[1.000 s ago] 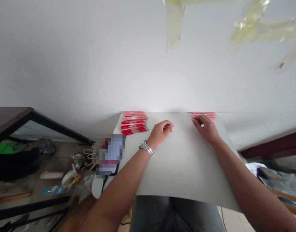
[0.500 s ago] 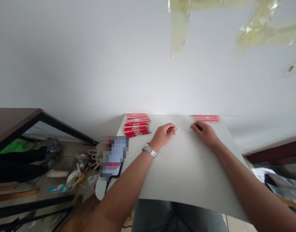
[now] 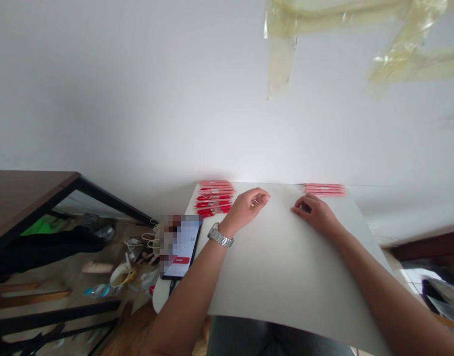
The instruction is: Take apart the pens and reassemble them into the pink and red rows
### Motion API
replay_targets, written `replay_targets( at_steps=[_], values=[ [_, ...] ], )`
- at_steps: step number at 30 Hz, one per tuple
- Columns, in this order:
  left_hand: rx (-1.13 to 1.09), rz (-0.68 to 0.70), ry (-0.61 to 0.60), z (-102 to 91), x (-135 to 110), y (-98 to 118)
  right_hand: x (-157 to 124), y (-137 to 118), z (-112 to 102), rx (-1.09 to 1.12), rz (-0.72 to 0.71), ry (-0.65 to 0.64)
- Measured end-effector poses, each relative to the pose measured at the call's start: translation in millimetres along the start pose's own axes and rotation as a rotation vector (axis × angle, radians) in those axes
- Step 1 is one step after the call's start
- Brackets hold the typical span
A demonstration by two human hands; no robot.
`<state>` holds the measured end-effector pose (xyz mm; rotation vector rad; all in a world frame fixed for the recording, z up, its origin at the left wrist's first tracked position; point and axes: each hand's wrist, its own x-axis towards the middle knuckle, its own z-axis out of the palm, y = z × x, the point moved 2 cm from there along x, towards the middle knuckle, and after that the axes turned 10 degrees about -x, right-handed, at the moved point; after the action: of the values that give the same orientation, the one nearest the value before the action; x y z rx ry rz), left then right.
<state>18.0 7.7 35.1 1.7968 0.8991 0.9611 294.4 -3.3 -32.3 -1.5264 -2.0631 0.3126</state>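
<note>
My left hand (image 3: 248, 206) rests on the white sheet (image 3: 286, 267), just right of a stack of several red pens (image 3: 215, 198). Its fingers are curled in, with a small pale glint at the fingertips that I cannot identify. There is a metal watch (image 3: 220, 235) on that wrist. My right hand (image 3: 312, 212) lies on the sheet a little below and left of a small row of pink pens (image 3: 324, 189). Its fingers are curled under and do not touch the pens. Whatever is inside either hand is hidden.
A phone with a lit screen (image 3: 182, 244) lies at the sheet's left edge, a cable running from it. Left of the table stand a dark wooden frame (image 3: 63, 185) and floor clutter with a cup (image 3: 119, 276). Yellowish tape strips (image 3: 280, 64) hang on the white wall.
My right hand has drawn back from the pink pens toward the middle of the sheet. My left hand has shifted slightly toward the red pens. The view has tilted a little.
</note>
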Motion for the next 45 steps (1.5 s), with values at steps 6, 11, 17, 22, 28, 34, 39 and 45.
replay_targets(
  at_steps=[6,11,17,22,28,34,39,45],
  values=[
    [0.296,0.030,0.111,-74.6,-3,5,0,1,1,0.017,-0.009,-0.004],
    [0.539,-0.037,0.061,-125.1,-8,-13,0,0,1,0.027,-0.002,0.010],
    [0.744,-0.111,-0.026,-146.6,-8,-29,-1,-1,1,0.015,-0.002,0.007],
    [0.825,-0.169,-0.061,-148.2,-5,-28,-1,1,1,0.004,0.002,-0.003],
    [0.887,-0.195,-0.081,-147.0,1,-26,-1,-1,1,-0.001,0.010,-0.003],
    [0.928,-0.188,-0.119,-144.8,7,-24,-1,0,2,-0.006,0.004,0.012],
    [1.003,-0.149,-0.146,-142.5,10,-24,-2,0,2,-0.012,-0.008,0.022],
    [1.068,-0.091,-0.162,-141.6,12,-24,-2,-1,1,-0.010,-0.011,0.013]
  ],
)
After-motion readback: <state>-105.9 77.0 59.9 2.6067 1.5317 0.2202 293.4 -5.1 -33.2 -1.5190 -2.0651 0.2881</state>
